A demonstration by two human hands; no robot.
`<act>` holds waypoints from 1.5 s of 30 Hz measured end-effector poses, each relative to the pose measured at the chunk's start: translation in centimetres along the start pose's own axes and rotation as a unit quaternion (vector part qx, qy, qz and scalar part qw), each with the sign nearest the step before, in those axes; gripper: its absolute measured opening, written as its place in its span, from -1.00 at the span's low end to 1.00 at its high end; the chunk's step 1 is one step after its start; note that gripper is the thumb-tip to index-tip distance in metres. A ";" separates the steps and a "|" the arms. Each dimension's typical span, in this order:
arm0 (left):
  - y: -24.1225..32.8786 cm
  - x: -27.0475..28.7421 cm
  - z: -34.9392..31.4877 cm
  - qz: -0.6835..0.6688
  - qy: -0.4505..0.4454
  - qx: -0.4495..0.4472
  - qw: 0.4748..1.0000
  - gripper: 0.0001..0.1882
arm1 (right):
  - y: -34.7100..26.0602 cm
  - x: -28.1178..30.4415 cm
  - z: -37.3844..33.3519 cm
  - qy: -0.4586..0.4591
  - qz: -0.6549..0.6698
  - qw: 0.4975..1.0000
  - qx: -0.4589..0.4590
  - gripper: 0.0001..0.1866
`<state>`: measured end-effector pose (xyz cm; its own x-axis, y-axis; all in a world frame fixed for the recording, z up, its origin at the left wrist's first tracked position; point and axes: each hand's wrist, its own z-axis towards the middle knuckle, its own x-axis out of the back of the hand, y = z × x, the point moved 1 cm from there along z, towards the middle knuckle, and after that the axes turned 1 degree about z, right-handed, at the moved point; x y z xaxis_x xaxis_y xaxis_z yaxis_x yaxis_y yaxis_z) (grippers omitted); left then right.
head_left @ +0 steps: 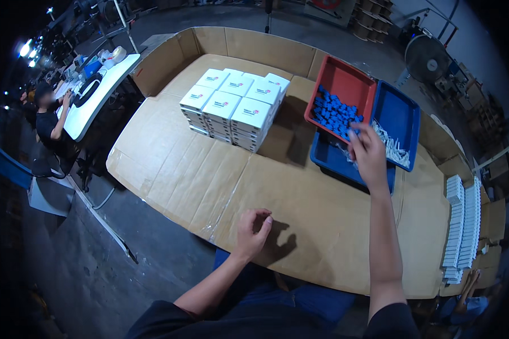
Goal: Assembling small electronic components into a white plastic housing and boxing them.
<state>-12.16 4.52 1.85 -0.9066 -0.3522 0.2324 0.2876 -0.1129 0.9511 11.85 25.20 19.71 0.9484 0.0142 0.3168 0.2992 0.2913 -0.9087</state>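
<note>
My right hand [369, 155] reaches over the near edge of a red tray [349, 76], its thumb and fingers pinched together. Whether a piece sits between those fingertips is too small to make out. Small blue plastic pieces [331, 110] lie heaped in that tray, just beyond the fingers. Just above the cardboard near the table's front edge, my left hand [253, 233] is loosely curled, with a gap between thumb and fingers and nothing visible in it. Stacked white square boxes [223, 104] with a small red print stand farther off, ahead of it.
A blue tray [398, 104] with slim white pieces [398, 152] adjoins the red one; another blue tray [328, 152] sits partly underneath. Cardboard walls [254, 42] border the tabletop. Long white stacked strips [461, 226] stand at right. A person [54, 121] works at a white table [110, 76].
</note>
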 end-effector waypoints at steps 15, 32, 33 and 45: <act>-1.4 0.9 0.0 -0.062 -0.017 0.003 0.998 -0.83 | 10.1 -17.7 28.0 -0.240 -0.194 0.927 -0.214 -0.32; -1.4 0.0 0.0 -0.125 0.006 0.023 0.992 -0.82 | 9.0 -15.4 28.3 -0.057 -0.011 0.988 -0.145 -0.63; -1.5 -0.2 -0.1 -0.148 0.028 0.036 0.988 -0.83 | 8.1 -14.6 27.6 -0.023 0.031 0.996 -0.076 -0.65; -1.9 -0.4 -0.7 -0.193 -0.026 0.032 0.980 -0.81 | -9.1 1.2 2.4 -0.021 0.223 0.956 0.190 -0.66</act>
<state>-12.14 4.18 -0.20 -0.9591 -0.2473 -0.1380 -0.0976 -0.1688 0.9808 10.07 24.84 29.00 0.9650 0.2547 -0.0620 -0.2021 0.5726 -0.7945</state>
